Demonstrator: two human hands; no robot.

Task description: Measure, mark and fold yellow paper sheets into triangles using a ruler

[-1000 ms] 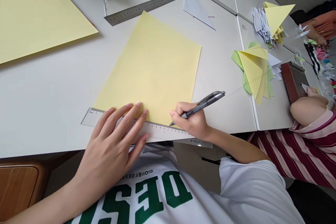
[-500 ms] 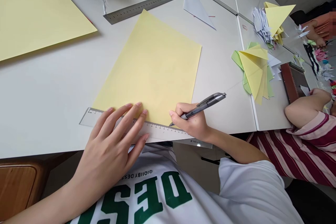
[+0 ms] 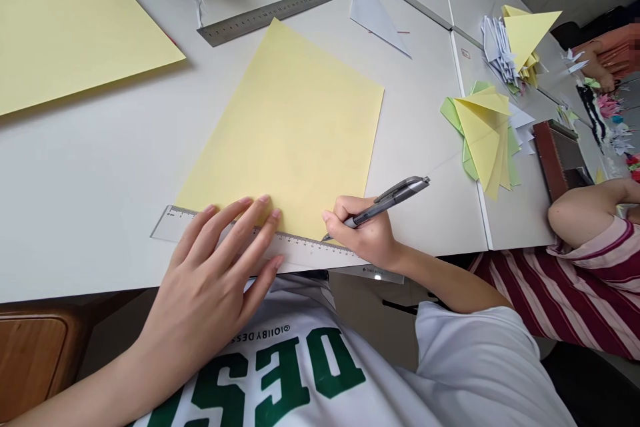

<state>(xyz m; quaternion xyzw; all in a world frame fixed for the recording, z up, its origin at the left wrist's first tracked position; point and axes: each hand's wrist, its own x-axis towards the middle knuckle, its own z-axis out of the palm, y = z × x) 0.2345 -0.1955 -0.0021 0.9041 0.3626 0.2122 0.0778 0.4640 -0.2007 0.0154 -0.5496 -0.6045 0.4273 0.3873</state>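
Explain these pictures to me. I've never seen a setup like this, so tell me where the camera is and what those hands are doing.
These come from one camera worn on a person's head, looking forward and down, so you see their shirt front from above. There is no machine, only bare hands. The left hand presses a clear plastic ruler onto a yellow paper sheet lying on a white table. The right hand holds a grey pen, its tip at the ruler's edge. A steel ruler lies beyond the sheet, and folded yellow and green paper lies to the right. The striped-sleeved arm at right belongs to another person.
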